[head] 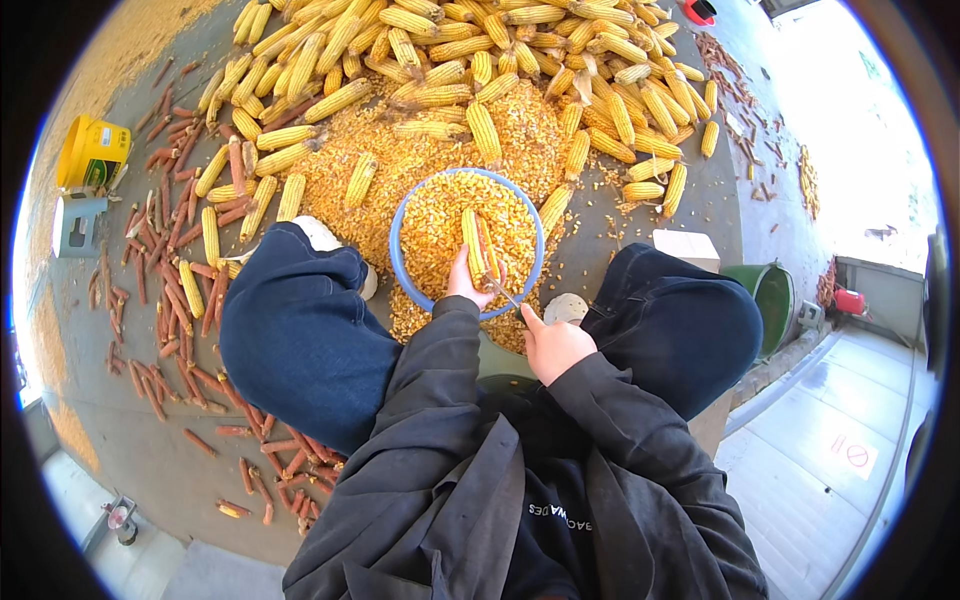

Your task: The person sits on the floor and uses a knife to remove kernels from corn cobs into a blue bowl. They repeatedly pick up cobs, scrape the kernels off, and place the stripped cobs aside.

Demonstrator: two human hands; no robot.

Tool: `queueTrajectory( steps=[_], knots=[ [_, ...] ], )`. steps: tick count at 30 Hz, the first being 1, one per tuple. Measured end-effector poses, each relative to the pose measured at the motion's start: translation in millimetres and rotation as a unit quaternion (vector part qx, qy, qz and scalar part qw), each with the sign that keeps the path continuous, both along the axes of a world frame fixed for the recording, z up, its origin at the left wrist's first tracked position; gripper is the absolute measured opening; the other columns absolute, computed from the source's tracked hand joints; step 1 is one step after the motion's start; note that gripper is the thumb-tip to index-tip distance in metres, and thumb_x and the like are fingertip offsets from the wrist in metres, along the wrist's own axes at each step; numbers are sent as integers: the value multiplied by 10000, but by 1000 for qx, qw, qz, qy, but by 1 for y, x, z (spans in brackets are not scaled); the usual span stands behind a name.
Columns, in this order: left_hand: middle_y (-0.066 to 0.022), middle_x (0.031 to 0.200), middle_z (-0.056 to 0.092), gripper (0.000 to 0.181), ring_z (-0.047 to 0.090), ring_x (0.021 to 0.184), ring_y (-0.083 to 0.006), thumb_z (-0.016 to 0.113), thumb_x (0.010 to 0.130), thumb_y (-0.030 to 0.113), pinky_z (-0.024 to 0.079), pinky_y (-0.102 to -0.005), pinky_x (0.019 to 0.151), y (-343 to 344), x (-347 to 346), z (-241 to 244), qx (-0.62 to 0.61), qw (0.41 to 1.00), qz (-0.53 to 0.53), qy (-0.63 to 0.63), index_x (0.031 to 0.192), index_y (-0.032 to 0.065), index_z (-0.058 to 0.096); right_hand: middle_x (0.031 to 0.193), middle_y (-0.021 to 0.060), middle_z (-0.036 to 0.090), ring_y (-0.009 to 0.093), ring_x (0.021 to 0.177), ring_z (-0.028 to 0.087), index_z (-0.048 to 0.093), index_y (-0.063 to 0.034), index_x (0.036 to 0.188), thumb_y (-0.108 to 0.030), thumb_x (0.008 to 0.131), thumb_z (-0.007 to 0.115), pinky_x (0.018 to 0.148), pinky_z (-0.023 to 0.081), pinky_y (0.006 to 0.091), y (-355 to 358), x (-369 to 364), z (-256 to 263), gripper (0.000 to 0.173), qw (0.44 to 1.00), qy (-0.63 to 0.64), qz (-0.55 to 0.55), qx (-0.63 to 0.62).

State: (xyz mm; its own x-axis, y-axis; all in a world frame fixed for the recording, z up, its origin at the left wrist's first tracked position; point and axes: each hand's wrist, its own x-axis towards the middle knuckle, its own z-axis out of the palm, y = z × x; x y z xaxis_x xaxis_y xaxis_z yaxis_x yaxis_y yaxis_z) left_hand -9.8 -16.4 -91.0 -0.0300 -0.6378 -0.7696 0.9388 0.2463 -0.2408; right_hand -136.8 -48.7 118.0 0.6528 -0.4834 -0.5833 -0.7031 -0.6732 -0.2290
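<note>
My left hand (466,279) grips the lower end of a partly shelled corn cob (475,244), which has a reddish bare strip along its right side. My right hand (557,346) is closed around a tool whose handle is hidden; its thin metal shaft (505,293) reaches to the lower end of the cob, with the index finger laid along it. Both hands are at the near rim of a blue basin (397,256) filled with loose yellow kernels (431,240). More kernels (450,161) lie heaped beyond the basin, with whole cobs on them.
A large pile of corn cobs (450,45) lies ahead. Bare red cobs (176,292) are scattered at the left, near a yellow bucket (94,152) and a grey container (78,224). A white box (686,249) and a green bucket (766,304) stand right of my knee.
</note>
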Motion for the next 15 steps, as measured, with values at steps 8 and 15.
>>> queueTrajectory(
  steps=[8, 15],
  knots=[
    [-105, 883, 489, 388, 494, 782, -249, 460, 815, 451, 463, -374, 620, -3, -1, -4, 1, 999, -30, -14, 1000, 110, 478, 546, 184, 551, 328, 512, 566, 452, -90, 1194, -236, 828, 411, 513, 460, 433, -1, -2, 1, 397, 1000, 0, -15, 1],
    [-97, 825, 501, 386, 512, 722, -238, 464, 808, 460, 467, -357, 584, -7, -1, 2, 36, 998, -36, -25, 980, 115, 490, 557, 189, 552, 335, 517, 564, 464, -106, 1183, -242, 831, 411, 526, 463, 440, -1, -4, 5, 381, 1000, -11, -19, 6]
  ],
)
